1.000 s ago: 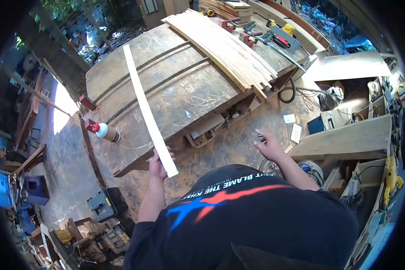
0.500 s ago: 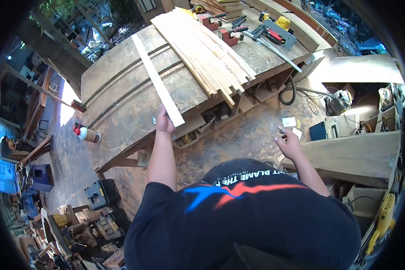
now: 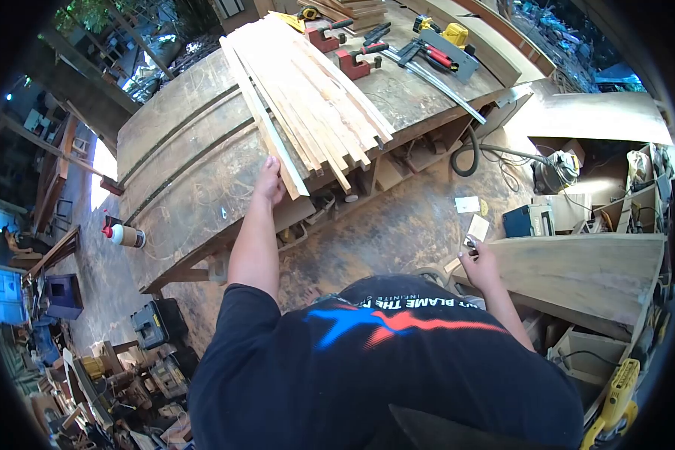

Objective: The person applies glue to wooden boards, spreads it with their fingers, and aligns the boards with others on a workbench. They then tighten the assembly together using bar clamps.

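Observation:
My left hand (image 3: 269, 181) grips the near end of a long pale wooden slat (image 3: 265, 118). The slat lies on the workbench (image 3: 180, 172), pressed against the left side of a stack of thin wooden strips (image 3: 315, 97). Its near end overhangs the bench's front edge. My right hand (image 3: 476, 259) hangs lower right, beside a plywood board (image 3: 585, 274), with a small dark object pinched between its fingers; I cannot tell what it is.
A glue bottle (image 3: 124, 235) lies at the bench's left corner. Red clamps (image 3: 352, 61) and tools (image 3: 442, 46) rest at the back. A hose (image 3: 469, 154), boxes and a vacuum (image 3: 555, 171) crowd the floor on the right. Tool cases (image 3: 156, 324) stand lower left.
My left hand has carried the slat rightward across the bench and set it against the stack of strips. My right hand has dropped lower beside the plywood board.

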{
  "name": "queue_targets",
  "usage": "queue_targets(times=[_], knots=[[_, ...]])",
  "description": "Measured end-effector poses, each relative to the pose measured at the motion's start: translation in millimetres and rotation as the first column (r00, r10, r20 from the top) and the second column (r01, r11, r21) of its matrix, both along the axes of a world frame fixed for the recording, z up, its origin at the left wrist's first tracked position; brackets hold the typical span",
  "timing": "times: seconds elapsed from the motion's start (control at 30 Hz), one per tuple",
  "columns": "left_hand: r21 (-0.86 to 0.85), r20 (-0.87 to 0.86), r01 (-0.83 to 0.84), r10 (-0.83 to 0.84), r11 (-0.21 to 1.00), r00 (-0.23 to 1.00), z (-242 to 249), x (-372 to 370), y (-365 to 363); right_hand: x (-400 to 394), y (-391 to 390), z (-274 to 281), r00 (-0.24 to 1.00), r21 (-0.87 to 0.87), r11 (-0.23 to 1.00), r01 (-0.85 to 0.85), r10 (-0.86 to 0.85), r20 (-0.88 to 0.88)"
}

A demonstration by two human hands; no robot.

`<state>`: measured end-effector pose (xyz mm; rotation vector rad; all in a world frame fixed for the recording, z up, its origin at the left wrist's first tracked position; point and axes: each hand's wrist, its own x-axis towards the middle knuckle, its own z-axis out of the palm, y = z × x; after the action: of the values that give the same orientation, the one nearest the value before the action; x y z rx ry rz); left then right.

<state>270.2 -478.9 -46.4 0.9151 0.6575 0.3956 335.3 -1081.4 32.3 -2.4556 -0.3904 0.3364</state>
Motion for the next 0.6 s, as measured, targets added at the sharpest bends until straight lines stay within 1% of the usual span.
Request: queue_targets(times=[0.07,0.13,0.17,0.23,0.27,0.4,0.47,0.6], knots=[[0.052,-0.086,0.049,-0.045,0.997,0.995,6,5,3,1,-3,-3,1.000,0.003,1.000,0.006,-0.005,-0.015],[0.090,-0.178,0.135,-0.118,0.987,0.977,8,6,5,8,-11,-17,1.000,0.007,1.000,-0.006,0.006,0.031],[0.102,-0.183,0.101,-0.082,0.990,0.980,12,7,2,10,-13,-23,0.999,0.012,1.000,-0.012,0.011,0.052],[0.130,-0.188,0.037,-0.012,0.991,0.982,30,17,-17,12,-11,-25,1.000,0.039,0.999,0.011,-0.012,0.023],[0.101,-0.175,0.015,0.003,0.995,0.985,42,20,-27,12,-9,-25,1.000,0.052,0.998,0.026,-0.026,0.009],[0.173,-0.213,0.066,-0.028,0.983,0.977,32,28,-28,8,-6,-24,0.999,0.027,1.000,-0.005,0.006,-0.048],[0.180,-0.213,0.068,-0.029,0.981,0.977,25,27,-27,6,-7,-29,0.998,0.019,1.000,-0.013,0.014,-0.061],[0.191,-0.219,0.102,-0.059,0.976,0.974,16,27,-20,6,-9,-38,0.998,0.056,0.998,-0.026,0.030,-0.062]])
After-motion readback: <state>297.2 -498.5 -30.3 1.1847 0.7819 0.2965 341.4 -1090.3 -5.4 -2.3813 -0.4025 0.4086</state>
